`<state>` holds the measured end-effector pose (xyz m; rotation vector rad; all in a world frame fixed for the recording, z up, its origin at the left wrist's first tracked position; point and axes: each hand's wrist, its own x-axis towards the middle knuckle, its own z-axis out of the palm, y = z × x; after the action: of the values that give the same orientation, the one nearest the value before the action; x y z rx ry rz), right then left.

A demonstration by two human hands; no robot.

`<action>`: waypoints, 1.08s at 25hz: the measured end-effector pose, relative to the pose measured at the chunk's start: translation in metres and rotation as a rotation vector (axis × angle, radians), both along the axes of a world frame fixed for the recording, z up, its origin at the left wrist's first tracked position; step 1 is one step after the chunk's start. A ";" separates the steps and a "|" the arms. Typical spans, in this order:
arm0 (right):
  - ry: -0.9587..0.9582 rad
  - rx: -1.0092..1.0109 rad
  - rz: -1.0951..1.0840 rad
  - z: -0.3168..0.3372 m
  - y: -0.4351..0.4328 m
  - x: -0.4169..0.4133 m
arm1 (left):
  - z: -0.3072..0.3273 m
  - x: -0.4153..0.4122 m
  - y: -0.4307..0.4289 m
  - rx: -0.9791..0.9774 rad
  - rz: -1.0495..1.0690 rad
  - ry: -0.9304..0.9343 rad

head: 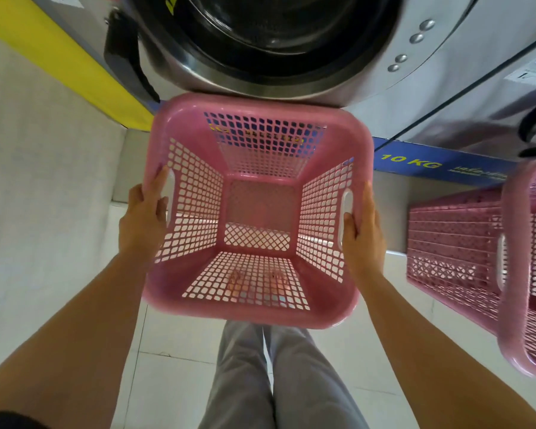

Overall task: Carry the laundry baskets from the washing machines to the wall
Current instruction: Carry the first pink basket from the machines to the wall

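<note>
You had the empty pink basket [254, 209] squarely between your hands, left hand [144, 218] and right hand [364, 233] each clamped on a side handle, held up right in front of the washing machine [276, 48], so neither arm was nearer.

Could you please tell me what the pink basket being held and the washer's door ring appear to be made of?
Pink basket: likely moulded plastic, slightly glossy, with lattice walls and a smooth rounded rim. Door ring: apparently polished metal, showing bright reflections.
</note>
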<state>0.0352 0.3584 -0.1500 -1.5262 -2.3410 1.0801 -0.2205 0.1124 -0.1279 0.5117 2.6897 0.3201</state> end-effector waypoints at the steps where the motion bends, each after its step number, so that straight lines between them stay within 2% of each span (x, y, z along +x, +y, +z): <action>1: 0.007 0.020 0.019 0.000 0.000 0.001 | -0.003 0.000 -0.002 0.010 -0.005 0.010; 10: -0.019 0.026 0.051 0.019 -0.018 0.012 | 0.012 0.024 -0.035 0.104 0.070 -0.016; 14: -0.024 0.011 0.096 0.036 -0.024 0.016 | 0.032 0.041 -0.055 0.086 0.121 -0.006; 27: 0.000 0.051 0.486 0.069 -0.084 -0.016 | 0.070 0.131 -0.173 0.132 0.546 0.017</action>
<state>0.0189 0.2746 -0.0813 -0.9561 -2.7932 1.0919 -0.0896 -0.0611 -0.0582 -0.2018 2.7942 0.6443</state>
